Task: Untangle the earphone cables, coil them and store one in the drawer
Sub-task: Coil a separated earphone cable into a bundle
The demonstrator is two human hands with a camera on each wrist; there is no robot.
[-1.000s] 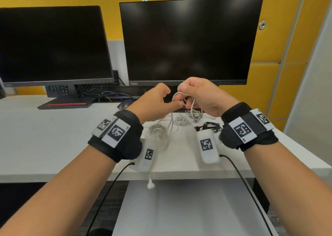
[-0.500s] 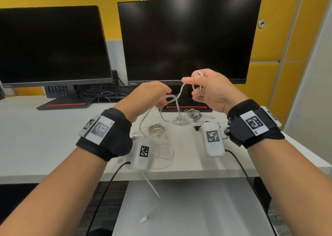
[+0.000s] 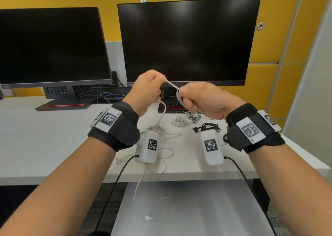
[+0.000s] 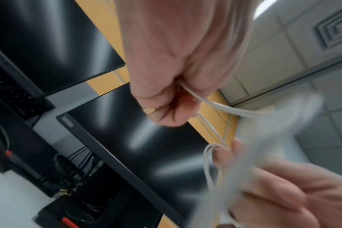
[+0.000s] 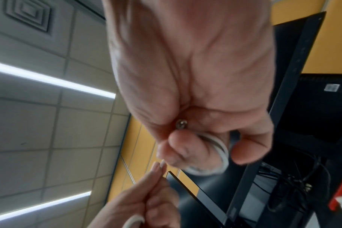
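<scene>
Head view: the left hand [image 3: 146,90] and right hand [image 3: 201,101] are raised above the white desk [image 3: 45,142], both curled, pinching one white earphone cable [image 3: 172,85] stretched between them; its tail hangs past the desk edge.
Left wrist view: fingers [image 4: 162,111] clenched on the cable [image 4: 215,104].
Right wrist view: cable loops [image 5: 215,148] wound round the curled fingers [image 5: 178,148].
Desk: other coiled earphones [image 3: 179,122] lie near the monitor [image 3: 188,40].
</scene>
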